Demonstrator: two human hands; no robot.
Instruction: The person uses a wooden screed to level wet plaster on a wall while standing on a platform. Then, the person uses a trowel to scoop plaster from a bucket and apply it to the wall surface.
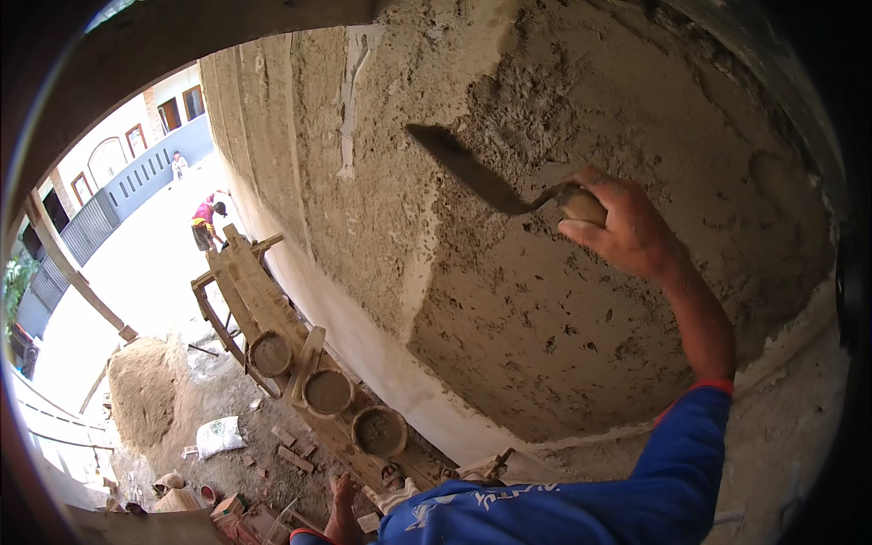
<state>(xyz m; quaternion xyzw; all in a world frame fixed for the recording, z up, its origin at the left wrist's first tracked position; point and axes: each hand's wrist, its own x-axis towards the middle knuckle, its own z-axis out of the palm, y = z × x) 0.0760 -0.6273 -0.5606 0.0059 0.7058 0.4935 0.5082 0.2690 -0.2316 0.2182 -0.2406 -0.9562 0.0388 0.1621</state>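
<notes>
My right hand (604,222) grips the wooden handle of a trowel (459,168), its dark blade angled up and left against or just above the mortar-covered wall (563,327). Rough, pitted mortar lies around the blade, with a lighter strip running down to its left. My left hand (345,490) hangs low at the bottom edge beside my body, small in view, its fingers slightly bent and apart with nothing visible in them.
I stand on a wooden plank scaffold (232,282) holding several mortar buckets (327,392). Below lie a sand pile (141,391), a white sack (218,436) and bricks (295,459). A person in pink (207,218) bends beyond the scaffold; another (179,165) is farther back.
</notes>
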